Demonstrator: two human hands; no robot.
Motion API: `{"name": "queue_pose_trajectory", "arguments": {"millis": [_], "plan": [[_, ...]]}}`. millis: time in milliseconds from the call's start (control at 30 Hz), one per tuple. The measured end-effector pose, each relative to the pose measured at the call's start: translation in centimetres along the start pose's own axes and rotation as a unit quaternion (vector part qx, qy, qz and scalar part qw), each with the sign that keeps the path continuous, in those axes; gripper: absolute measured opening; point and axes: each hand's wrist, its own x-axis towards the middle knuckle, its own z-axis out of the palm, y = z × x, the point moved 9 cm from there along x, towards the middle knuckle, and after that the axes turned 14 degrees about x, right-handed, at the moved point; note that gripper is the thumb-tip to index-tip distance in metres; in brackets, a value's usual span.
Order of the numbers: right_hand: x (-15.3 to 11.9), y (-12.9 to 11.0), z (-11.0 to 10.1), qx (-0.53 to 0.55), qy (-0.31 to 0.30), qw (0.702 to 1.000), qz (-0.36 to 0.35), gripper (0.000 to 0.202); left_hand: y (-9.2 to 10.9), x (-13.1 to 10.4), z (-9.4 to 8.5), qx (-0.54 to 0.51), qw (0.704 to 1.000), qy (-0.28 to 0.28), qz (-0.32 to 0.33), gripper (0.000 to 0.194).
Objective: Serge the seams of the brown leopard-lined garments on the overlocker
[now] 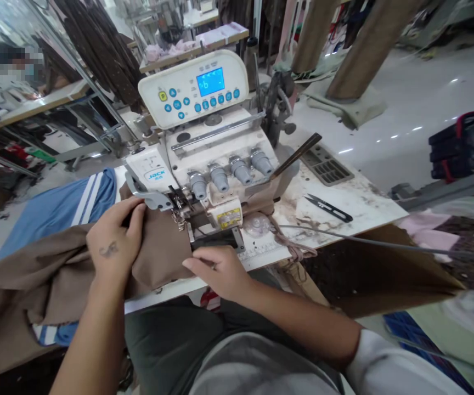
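Observation:
Brown fabric (161, 247) lies on the sewing machine's bed and trails off to the left. My left hand (116, 236) rests on it left of the needle area, with its thumb and fingers closed on a fold of the cloth. At the fabric's right edge, just below the presser foot, is my right hand (216, 269), its thumb and index finger pinching the edge. The white sewing machine (220, 137) stands directly in front, its blue display lit. Part of the fabric under the presser foot is hidden by the machine.
Black thread snips (328, 208) lie on the white tabletop (360, 203) at the right. Tweezers (297, 156) lean against the machine. Blue striped cloth (64, 203) is under the brown fabric at the left. A cardboard box (418, 285) stands below the table's right edge.

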Motion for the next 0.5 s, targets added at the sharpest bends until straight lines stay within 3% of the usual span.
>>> {"name": "queue_pose_trajectory", "arguments": {"millis": [67, 100, 167, 233, 367, 500], "plan": [[-0.3, 0.1, 0.1, 0.010, -0.009, 1.000, 0.014, 0.040, 2.0, -2.4, -2.7, -0.009, 0.997, 0.074, 0.022, 0.025], [-0.5, 0.2, 0.2, 0.017, -0.015, 1.000, 0.021, 0.038, 3.1, -3.8, -3.4, -0.033, 0.995, 0.081, 0.045, 0.026], [-0.7, 0.4, 0.4, 0.038, -0.021, 0.999, 0.030, 0.034, 5.1, -6.3, -3.4, -0.066, 0.993, 0.049, 0.084, 0.031], [-0.6, 0.7, 0.6, 0.082, -0.014, 0.996, 0.042, 0.032, 6.1, -7.7, -2.2, -0.057, 0.993, 0.001, 0.099, 0.038], [0.2, 1.8, 0.7, 0.194, 0.021, 0.977, 0.083, 0.039, 4.8, -6.6, 0.5, -0.084, 0.994, -0.035, 0.056, 0.041], [0.3, 2.8, 0.5, 0.198, 0.028, 0.976, 0.091, 0.042, 2.6, -3.6, 2.6, -0.109, 0.991, -0.074, 0.021, 0.041]]}}
